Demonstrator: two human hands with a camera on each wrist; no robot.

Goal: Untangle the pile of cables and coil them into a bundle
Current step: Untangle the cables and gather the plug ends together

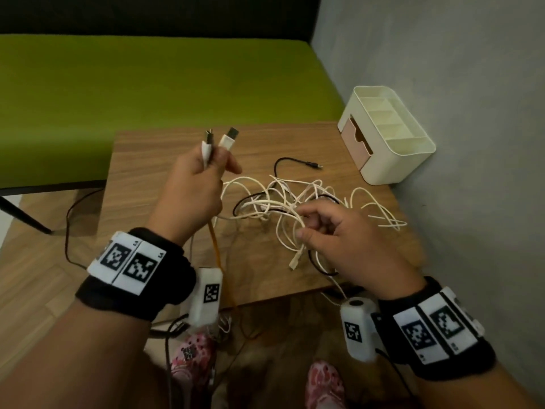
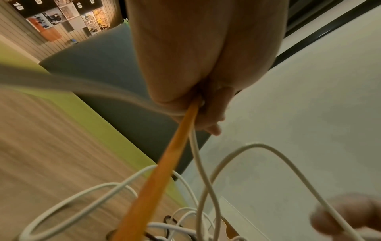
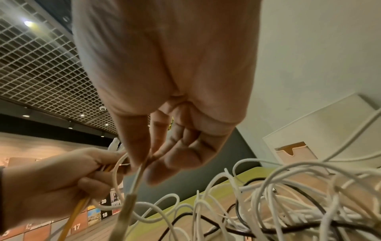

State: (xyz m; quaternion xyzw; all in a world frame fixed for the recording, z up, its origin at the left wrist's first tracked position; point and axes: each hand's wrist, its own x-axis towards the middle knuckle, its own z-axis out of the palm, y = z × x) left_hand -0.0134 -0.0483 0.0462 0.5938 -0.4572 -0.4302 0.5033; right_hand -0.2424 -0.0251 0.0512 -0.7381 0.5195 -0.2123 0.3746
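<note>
Both wrists, each banded in black with printed marker tags, fill the near edge of the head view. At about 10 o'clock the left hand is raised above the wooden table, its fingers curled around several cable ends: a white USB plug and a slimmer connector stand up out of the fist, and an orange cable hangs from below it. At about 4 o'clock the right hand pinches a white cable between thumb and forefinger, with its plug dangling. Between and beyond the hands, the tangled pile of cables, white and black, lies on the table. Toward 1 o'clock a cream desk organizer sits against the grey wall.
</note>
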